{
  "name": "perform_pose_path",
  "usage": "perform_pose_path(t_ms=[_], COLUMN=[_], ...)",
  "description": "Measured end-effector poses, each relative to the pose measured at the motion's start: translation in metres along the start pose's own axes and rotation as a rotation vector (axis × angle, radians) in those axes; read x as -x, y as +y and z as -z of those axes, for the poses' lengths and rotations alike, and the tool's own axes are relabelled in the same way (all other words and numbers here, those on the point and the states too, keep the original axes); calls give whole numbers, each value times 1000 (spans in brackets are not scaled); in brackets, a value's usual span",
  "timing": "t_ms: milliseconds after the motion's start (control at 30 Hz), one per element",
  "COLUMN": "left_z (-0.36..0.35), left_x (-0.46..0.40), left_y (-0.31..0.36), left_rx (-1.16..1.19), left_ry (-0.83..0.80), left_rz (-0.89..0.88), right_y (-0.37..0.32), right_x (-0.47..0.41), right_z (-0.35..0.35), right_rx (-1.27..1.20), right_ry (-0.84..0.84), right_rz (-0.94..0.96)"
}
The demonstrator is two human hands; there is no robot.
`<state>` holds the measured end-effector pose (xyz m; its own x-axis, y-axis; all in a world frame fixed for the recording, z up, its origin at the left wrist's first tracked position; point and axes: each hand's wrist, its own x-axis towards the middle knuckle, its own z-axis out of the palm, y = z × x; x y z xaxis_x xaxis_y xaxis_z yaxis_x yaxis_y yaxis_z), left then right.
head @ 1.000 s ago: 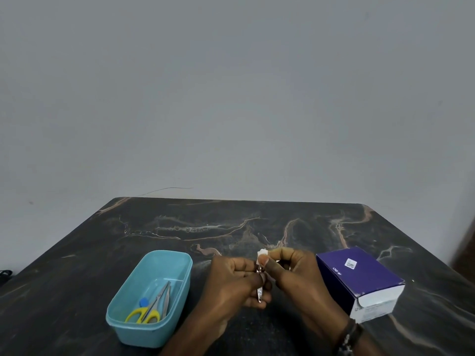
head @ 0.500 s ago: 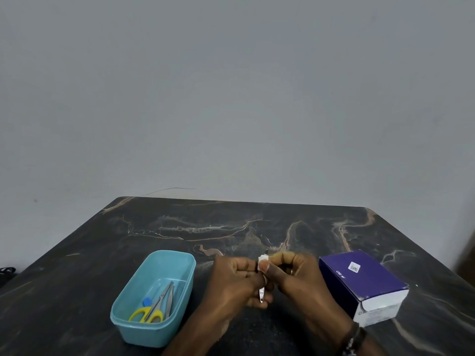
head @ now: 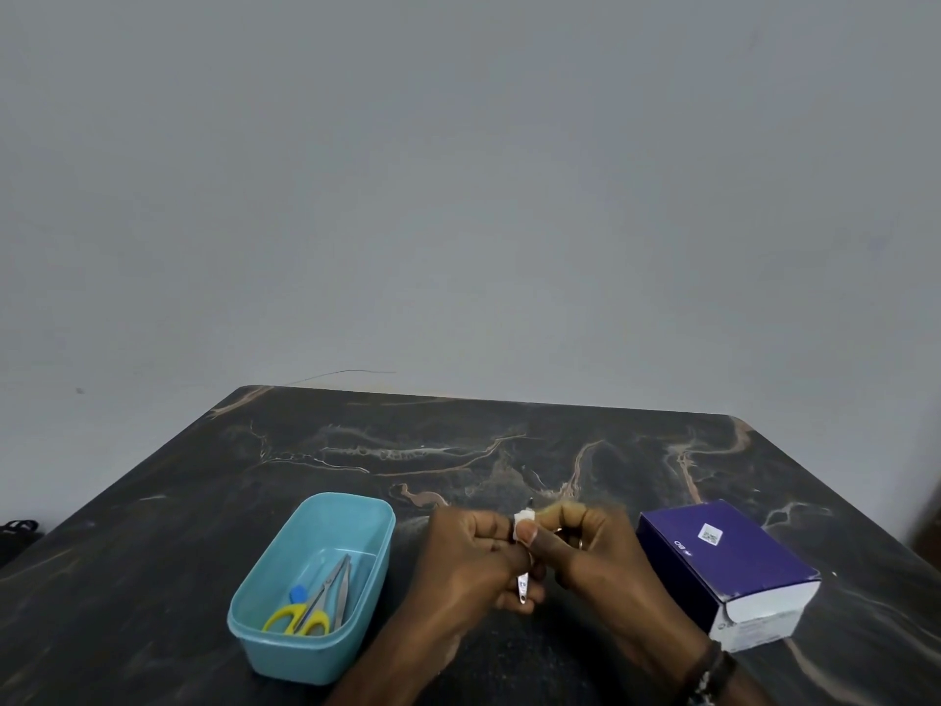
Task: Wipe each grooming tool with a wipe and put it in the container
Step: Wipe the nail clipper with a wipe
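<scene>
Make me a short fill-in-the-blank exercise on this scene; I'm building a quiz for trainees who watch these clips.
1. The yellow-handled scissors lie inside the ____ container.
2. The right hand pinches a small ____ wipe against the metal tool.
3. The left hand holds the metal tool above the dark marbled ____.
4. The purple box sits on the person's ____ side.

Missing words: blue; white; table; right
</scene>
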<state>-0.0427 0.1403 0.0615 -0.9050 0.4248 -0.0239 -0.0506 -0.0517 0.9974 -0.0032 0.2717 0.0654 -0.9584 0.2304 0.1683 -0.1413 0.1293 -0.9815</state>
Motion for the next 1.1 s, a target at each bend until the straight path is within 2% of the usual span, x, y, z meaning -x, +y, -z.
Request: perform_pose_path(t_ms=[333, 600, 933, 1100], left_z=[-1, 0, -2, -1], left_x=[1, -1, -1, -2], left_y=[-1, -2, -2, -2], left_rx=[20, 22, 48, 55], left_ry=[-57, -22, -35, -16], left_rz=[0, -22, -17, -14], right_y=[3, 2, 2, 2], right_x=[-2, -1, -1, -2], right_z=[-3, -3, -2, -2], right_rx=[-27, 20, -43, -31], right_ry=[138, 27, 104, 58], right_rz=[68, 38, 68, 55])
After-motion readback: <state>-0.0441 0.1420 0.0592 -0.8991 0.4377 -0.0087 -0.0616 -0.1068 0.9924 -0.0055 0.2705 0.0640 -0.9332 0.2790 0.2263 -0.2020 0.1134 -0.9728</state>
